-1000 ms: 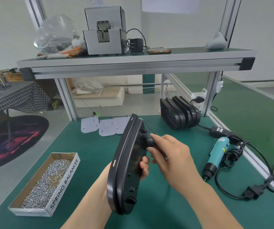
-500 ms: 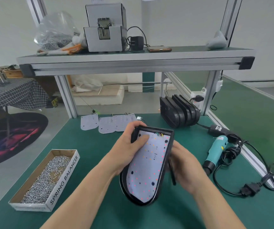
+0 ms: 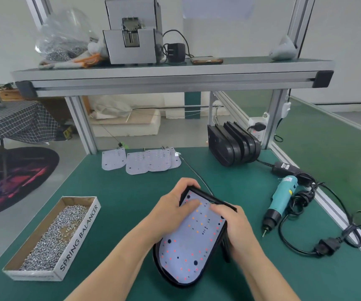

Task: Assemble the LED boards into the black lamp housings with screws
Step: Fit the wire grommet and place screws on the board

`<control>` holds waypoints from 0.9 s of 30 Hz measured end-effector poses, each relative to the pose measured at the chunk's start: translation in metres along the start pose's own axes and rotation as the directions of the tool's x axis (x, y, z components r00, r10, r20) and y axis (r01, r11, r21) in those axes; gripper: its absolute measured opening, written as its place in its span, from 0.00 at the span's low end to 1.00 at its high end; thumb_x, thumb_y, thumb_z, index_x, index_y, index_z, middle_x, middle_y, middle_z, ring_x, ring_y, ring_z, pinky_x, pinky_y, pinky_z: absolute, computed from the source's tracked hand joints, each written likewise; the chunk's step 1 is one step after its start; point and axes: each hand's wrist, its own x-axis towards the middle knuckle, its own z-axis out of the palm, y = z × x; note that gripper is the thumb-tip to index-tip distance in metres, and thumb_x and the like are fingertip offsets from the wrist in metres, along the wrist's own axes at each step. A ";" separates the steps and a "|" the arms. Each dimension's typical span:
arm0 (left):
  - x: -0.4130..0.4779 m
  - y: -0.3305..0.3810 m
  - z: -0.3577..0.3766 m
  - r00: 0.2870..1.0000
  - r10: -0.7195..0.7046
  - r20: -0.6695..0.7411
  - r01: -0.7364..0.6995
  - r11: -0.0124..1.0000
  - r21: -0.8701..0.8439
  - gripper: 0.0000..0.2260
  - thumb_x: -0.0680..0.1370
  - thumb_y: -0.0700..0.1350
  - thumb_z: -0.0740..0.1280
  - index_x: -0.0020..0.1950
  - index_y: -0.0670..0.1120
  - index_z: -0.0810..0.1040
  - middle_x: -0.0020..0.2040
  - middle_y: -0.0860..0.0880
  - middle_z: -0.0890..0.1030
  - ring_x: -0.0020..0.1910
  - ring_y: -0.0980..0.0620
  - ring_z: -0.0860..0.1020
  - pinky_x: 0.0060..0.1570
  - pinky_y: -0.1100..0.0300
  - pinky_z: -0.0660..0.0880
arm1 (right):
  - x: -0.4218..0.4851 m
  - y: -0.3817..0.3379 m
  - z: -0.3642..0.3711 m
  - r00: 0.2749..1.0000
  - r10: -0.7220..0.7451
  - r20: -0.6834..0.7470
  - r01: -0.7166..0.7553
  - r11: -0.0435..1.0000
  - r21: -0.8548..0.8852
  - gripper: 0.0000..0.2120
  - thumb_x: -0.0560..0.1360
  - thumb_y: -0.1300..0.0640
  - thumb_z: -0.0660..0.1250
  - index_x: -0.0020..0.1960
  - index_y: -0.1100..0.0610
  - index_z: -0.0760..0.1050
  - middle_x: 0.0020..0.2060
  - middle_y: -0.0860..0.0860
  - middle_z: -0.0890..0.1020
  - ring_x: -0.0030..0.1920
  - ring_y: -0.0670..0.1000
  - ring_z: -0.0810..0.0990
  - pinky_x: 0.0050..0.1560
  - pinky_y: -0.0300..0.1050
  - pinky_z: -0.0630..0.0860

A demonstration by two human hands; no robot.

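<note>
A black lamp housing (image 3: 164,272) lies face up on the green mat with a white LED board (image 3: 193,242) dotted red and orange sitting inside it. My left hand (image 3: 173,210) grips the housing's far left corner, its thumb on the board. My right hand (image 3: 232,222) holds the right rim, fingertips on the board's upper part. Spare LED boards (image 3: 147,162) lie at the back of the mat. Several empty black housings (image 3: 231,146) stand stacked at the back right. A cardboard box of screws (image 3: 55,237) sits at the left.
A teal electric screwdriver (image 3: 280,198) lies to the right with its coiled black cable (image 3: 318,233) and power adapter (image 3: 284,167). An aluminium shelf (image 3: 170,78) overhead carries a screw feeder machine (image 3: 131,38), a bag of screws and a phone.
The housing went from upright on its edge to face up with the board showing, then came down onto the mat. Both hands shifted to its upper end.
</note>
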 end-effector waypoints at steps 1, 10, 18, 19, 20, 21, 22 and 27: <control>0.001 -0.001 0.001 1.000 -0.008 -0.009 0.008 1.000 -0.013 0.13 0.80 0.50 0.65 0.61 0.63 0.70 0.36 0.56 0.74 0.31 0.56 0.67 0.32 0.66 0.68 | 0.003 0.002 -0.001 1.000 0.000 -0.022 -0.001 1.000 -0.015 0.23 0.63 0.52 0.70 0.41 0.73 0.71 0.38 0.61 0.74 0.40 0.57 0.73 0.45 0.52 0.67; 0.004 -0.021 0.001 0.943 -0.261 -0.208 0.205 0.944 -0.257 0.16 0.82 0.39 0.63 0.59 0.63 0.72 0.52 0.50 0.81 0.45 0.53 0.75 0.48 0.57 0.75 | 0.088 -0.013 -0.034 0.995 0.091 -0.035 -0.098 0.934 -0.343 0.26 0.81 0.34 0.56 0.67 0.49 0.79 0.65 0.50 0.81 0.69 0.51 0.75 0.67 0.52 0.72; -0.005 -0.022 -0.008 0.948 -0.317 -0.023 0.290 0.894 -0.342 0.33 0.80 0.36 0.66 0.73 0.66 0.58 0.53 0.55 0.86 0.49 0.52 0.84 0.52 0.58 0.82 | 0.130 0.009 -0.028 0.972 -0.190 -0.140 -0.094 0.234 -0.968 0.09 0.77 0.62 0.64 0.56 0.58 0.69 0.58 0.58 0.74 0.54 0.63 0.79 0.50 0.53 0.74; -0.005 -0.021 -0.007 0.934 -0.355 -0.042 0.321 0.884 -0.339 0.28 0.80 0.36 0.67 0.73 0.59 0.62 0.55 0.49 0.85 0.52 0.47 0.84 0.55 0.52 0.81 | 0.130 0.009 -0.028 0.945 -0.287 -0.153 -0.084 0.240 -0.967 0.10 0.77 0.62 0.64 0.57 0.57 0.68 0.58 0.58 0.72 0.49 0.64 0.79 0.46 0.53 0.72; -0.005 -0.020 -0.006 0.921 -0.384 -0.059 0.346 0.879 -0.327 0.23 0.79 0.37 0.68 0.71 0.51 0.66 0.56 0.46 0.84 0.53 0.45 0.84 0.57 0.48 0.81 | 0.130 0.008 -0.029 0.933 -0.324 -0.159 -0.082 0.240 -0.967 0.16 0.77 0.64 0.64 0.62 0.57 0.67 0.61 0.57 0.70 0.47 0.63 0.78 0.45 0.52 0.71; -0.004 -0.020 -0.005 0.911 -0.407 -0.067 0.368 0.875 -0.314 0.18 0.79 0.38 0.68 0.68 0.46 0.70 0.57 0.44 0.83 0.52 0.45 0.84 0.58 0.45 0.80 | 0.131 0.007 -0.031 0.940 -0.293 -0.175 -0.109 0.229 -0.967 0.22 0.76 0.65 0.64 0.69 0.56 0.64 0.64 0.57 0.68 0.48 0.63 0.78 0.45 0.51 0.70; -0.005 -0.020 -0.005 0.905 -0.420 -0.065 0.383 0.873 -0.303 0.14 0.79 0.38 0.68 0.64 0.44 0.72 0.58 0.42 0.82 0.51 0.45 0.83 0.58 0.44 0.80 | 0.131 0.006 -0.033 0.951 -0.238 -0.197 -0.145 0.218 -0.965 0.26 0.76 0.66 0.62 0.73 0.56 0.62 0.66 0.58 0.67 0.50 0.63 0.78 0.47 0.51 0.71; -0.006 -0.018 -0.006 0.919 -0.393 -0.044 0.352 0.864 -0.361 0.11 0.79 0.37 0.69 0.61 0.45 0.76 0.56 0.42 0.84 0.54 0.39 0.84 0.57 0.43 0.80 | 0.131 0.013 -0.042 0.954 -0.218 -0.206 -0.139 0.286 -0.948 0.13 0.76 0.68 0.58 0.58 0.59 0.75 0.55 0.60 0.73 0.49 0.63 0.77 0.50 0.51 0.74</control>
